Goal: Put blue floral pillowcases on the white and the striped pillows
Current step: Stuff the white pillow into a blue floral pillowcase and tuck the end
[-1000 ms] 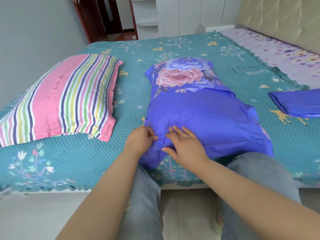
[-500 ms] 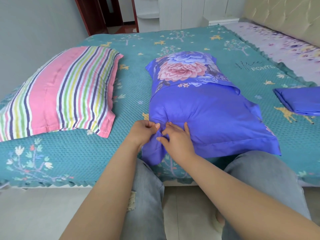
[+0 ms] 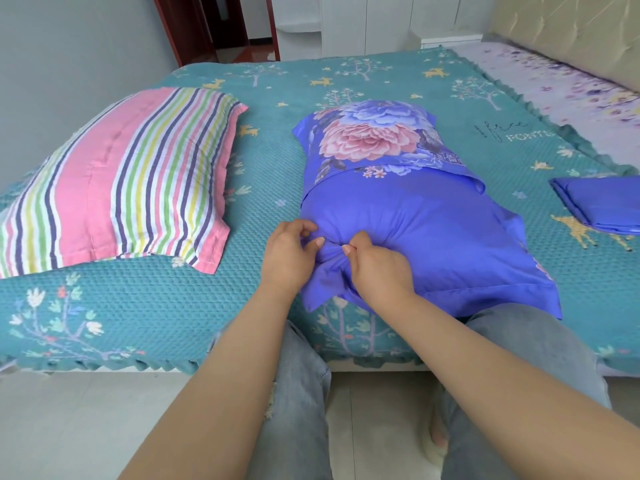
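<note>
A pillow in a blue floral pillowcase [image 3: 415, 216] lies lengthwise on the bed in front of me; the pillow inside is hidden. My left hand [image 3: 289, 252] and my right hand [image 3: 375, 270] both pinch bunched blue fabric at its near left corner, thumbs close together. The striped pillow [image 3: 117, 188], pink with coloured stripes, lies bare at the left. A second blue pillowcase [image 3: 602, 206] lies folded at the right edge of the view.
The teal patterned bedspread [image 3: 156, 317] covers the bed, its edge against my knees. A lilac floral sheet [image 3: 568, 88] and a padded headboard [image 3: 571, 32] are at the far right. A grey wall stands left, a doorway behind.
My right hand went from lying flat on the case to pinching its fabric. Both hands gathered the near left corner into a bunch. The view shifted slightly.
</note>
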`<state>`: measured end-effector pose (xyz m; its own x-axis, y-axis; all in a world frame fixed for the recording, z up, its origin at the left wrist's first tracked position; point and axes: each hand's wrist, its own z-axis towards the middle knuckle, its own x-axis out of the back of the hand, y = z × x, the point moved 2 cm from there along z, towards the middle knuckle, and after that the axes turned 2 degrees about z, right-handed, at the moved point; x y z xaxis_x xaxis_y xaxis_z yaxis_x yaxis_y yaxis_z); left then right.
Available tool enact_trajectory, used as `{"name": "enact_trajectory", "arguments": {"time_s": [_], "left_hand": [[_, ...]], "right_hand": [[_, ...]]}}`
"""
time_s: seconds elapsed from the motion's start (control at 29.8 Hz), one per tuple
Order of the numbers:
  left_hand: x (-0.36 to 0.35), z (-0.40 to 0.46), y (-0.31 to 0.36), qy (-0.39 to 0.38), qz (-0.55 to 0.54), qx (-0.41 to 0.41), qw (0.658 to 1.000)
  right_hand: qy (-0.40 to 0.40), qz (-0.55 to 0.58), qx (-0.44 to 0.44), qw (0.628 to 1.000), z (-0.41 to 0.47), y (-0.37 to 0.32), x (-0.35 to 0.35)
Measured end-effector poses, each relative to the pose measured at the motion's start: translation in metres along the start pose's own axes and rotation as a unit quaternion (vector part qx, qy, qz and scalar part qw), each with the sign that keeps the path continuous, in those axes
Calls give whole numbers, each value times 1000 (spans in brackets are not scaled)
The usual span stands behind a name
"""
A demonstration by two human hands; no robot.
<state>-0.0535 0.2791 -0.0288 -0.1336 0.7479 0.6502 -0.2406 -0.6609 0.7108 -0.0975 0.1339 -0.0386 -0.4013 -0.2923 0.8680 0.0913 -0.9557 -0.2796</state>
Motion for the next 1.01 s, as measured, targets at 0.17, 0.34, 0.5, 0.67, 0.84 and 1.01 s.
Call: {"name": "enact_trajectory", "arguments": {"time_s": [0.17, 0.34, 0.5, 0.67, 0.84, 1.01], "left_hand": [[-3, 6, 2, -88, 98, -30, 991], [1, 10, 6, -85, 91, -63, 990], [-4, 13, 6, -51, 39, -29, 998], [-8, 4, 8, -90, -9, 0, 996], [-7, -2, 13, -59, 118, -50, 990], [-4, -1, 16, -26, 64, -66, 995]], "right_hand": [[40, -89, 44, 994, -5, -9, 0], [100, -122, 135, 978, -13, -13, -1], [51, -71, 138, 987, -13, -6, -12], [-12, 25, 11, 1000, -9, 0, -2], [-24, 36, -15, 999, -7, 4, -7], [29, 111, 32, 993, -3, 2, -5]]}}
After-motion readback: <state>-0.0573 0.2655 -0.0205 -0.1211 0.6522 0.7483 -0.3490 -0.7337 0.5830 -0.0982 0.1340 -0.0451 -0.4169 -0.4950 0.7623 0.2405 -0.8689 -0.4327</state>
